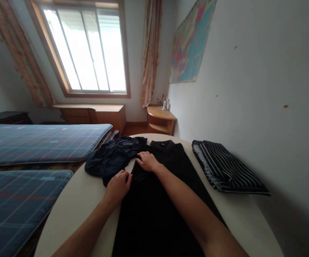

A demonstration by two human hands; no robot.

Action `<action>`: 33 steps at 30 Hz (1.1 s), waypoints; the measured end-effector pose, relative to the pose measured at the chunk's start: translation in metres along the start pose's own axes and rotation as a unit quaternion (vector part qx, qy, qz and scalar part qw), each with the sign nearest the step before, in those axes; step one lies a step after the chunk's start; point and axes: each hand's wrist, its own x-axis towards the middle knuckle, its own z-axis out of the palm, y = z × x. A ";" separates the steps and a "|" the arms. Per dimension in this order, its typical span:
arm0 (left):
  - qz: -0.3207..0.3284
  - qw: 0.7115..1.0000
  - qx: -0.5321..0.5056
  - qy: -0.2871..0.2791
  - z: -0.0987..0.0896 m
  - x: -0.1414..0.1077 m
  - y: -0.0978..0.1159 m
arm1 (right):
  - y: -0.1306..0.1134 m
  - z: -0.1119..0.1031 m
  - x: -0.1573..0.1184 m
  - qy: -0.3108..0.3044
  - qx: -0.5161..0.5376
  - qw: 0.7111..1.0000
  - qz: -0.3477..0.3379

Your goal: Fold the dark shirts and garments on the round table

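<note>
A black collared shirt [154, 210] lies spread lengthwise on the round table [71, 214], its collar at the far end. My left hand [118, 184] is at the shirt's left edge, fingers curled and closed on the fabric there. Farther up, my right hand [147, 162] rests on the shirt near its left shoulder, fingers stretched out over the cloth. Just beyond my left hand is a crumpled dark navy garment [114, 155], close against the black shirt's left side. The black shirt's lower end runs out of view.
On the table's right side, by the wall, sits a folded black-and-white striped cloth [229, 167]. Two beds with blue plaid mattresses [36, 142] stand on the left. A wooden corner shelf [161, 113] and a low desk [109, 110] are at the back, under the window [87, 53].
</note>
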 end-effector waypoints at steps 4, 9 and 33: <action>-0.015 1.000 -0.009 0.015 0.005 0.000 -0.002 | 0.000 0.012 0.014 -0.003 0.003 1.000 0.018; -0.021 0.998 -0.043 0.028 0.005 -0.001 0.002 | -0.002 0.003 0.026 0.075 -0.019 0.994 0.084; -0.025 0.955 -0.291 0.041 0.002 -0.003 0.059 | 0.017 -0.022 0.016 0.031 0.124 0.986 0.107</action>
